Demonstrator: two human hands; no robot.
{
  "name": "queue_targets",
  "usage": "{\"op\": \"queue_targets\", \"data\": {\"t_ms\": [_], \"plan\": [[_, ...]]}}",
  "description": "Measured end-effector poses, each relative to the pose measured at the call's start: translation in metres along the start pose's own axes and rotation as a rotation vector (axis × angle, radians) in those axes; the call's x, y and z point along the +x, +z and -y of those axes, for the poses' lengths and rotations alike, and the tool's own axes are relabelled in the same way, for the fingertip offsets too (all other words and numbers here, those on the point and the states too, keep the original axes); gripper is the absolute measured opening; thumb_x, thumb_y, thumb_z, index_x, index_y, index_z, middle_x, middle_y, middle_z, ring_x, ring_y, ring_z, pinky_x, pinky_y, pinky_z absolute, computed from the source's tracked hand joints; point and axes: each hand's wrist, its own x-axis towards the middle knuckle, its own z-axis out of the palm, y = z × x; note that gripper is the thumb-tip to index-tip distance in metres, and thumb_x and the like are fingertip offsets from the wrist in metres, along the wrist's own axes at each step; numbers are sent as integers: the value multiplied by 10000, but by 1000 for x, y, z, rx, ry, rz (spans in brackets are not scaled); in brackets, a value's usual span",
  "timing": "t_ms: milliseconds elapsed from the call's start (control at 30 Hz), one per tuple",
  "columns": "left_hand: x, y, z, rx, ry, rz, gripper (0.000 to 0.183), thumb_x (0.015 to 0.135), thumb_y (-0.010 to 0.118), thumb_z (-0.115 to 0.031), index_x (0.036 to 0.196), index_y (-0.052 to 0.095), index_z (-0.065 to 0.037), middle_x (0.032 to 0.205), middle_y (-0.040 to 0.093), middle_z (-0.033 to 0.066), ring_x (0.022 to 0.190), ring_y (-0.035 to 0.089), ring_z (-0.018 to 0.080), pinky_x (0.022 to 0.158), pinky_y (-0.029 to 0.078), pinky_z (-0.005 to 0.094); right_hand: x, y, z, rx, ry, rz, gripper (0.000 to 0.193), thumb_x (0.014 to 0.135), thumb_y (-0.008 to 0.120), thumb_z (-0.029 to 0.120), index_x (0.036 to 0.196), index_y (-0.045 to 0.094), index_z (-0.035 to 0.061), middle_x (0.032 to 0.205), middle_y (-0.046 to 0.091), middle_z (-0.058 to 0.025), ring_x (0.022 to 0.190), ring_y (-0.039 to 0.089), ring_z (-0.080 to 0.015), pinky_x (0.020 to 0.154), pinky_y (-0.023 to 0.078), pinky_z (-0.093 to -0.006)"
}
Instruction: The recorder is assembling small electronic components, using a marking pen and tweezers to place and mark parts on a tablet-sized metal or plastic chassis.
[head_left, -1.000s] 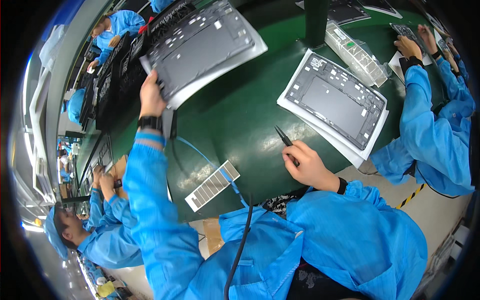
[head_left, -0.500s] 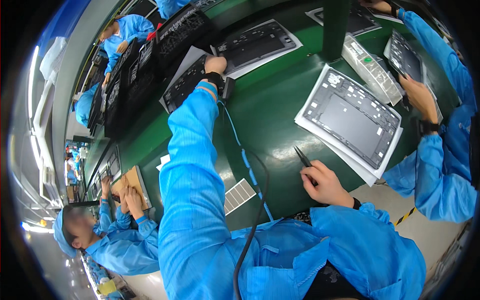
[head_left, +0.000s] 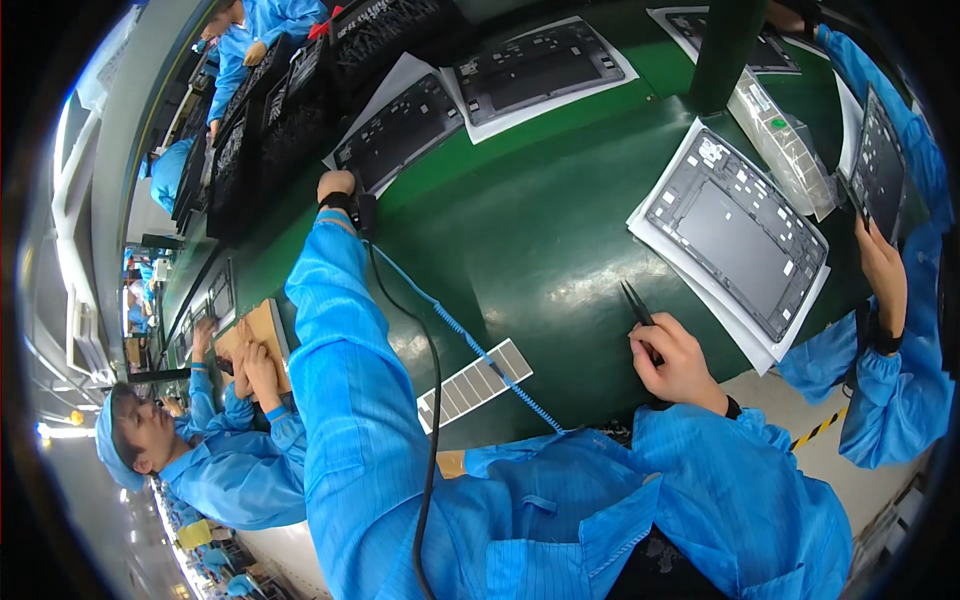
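While right hand [head_left: 680,365] pinches tweezers [head_left: 643,317] | left hand [head_left: 338,186] grip unclear | tabletop [head_left: 550,240] between panel edges [head_left: 740,240]

My tweezers [head_left: 638,312] look matt, metal or plastic I can't tell. My sleeve [head_left: 345,335] is thin, creased cloth; the table [head_left: 540,250] is smooth and glossy. The panels [head_left: 735,235] look matt, over white paper [head_left: 740,328]; the packet [head_left: 785,147] is shiny clear plastic.

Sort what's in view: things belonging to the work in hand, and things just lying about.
Seemingly in the work:
black tweezers, held in the right hand
dark panel nearest the left hand
larger-looking panel beyond the tweezers

Seemingly just lying about:
plastic-wrapped pack
pale gridded sheet, untouched just now
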Motion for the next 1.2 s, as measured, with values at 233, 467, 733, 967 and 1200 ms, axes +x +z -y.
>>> {"op": "queue_targets", "data": {"t_ms": [233, 467, 733, 967, 1200], "plan": [[-38, -90, 89, 684, 631, -224, 210, 881, 579, -154, 916, 722, -4, 895, 719, 192, 839, 704, 328, 744, 550, 428, 2, 8, 2, 1, -60, 30, 148, 788, 671, -16, 928, 646, 27, 848, 572, -105, 627, 603, -263, 555, 494, -341], [-241, -153, 98, -1352, -160, -256, 310, 1028, 443, -178, 1152, 613, 50, 1055, 688, 126, 923, 671, 219, 829, 532, 343, 7, 2, 16, 178, 27, 94, 128, 845, 662, 11, 970, 634, 21, 915, 611, -98, 731, 630, -211, 644, 505, -324], [-471, -81, 29, -1513, -256, -121, 353, 1012, 518, -258, 1223, 610, 10, 1147, 671, 107, 985, 646, 208, 868, 510, 334, 45, 19, 19, 1332, 271, 92, 485, 1040, 405, 440, 1325, 437, 50, 1395, 466, -125, 1147, 595, -313, 952, 517, -456], [-522, -37, -11, -1107, 9, -221, 372, 1037, 451, -168, 1278, 568, 90, 1061, 694, 172, 898, 620, 168, 822, 493, 293, 21, 8, -2, 319, 51, -174, 233, 880, 683, 84, 1091, 626, 2, 1036, 625, -38, 869, 574, -77, 642, 467, -244], [-542, -23, -4, -446, 78, -312, 463, 956, 551, -177, 1312, 506, 116, 1124, 599, 273, 1003, 578, 428, 877, 465, 456, 6, 31, 3, -256, -209, -144, 130, 846, 631, 40, 964, 661, 85, 914, 626, -95, 766, 596, -265, 659, 473, -352]]}}
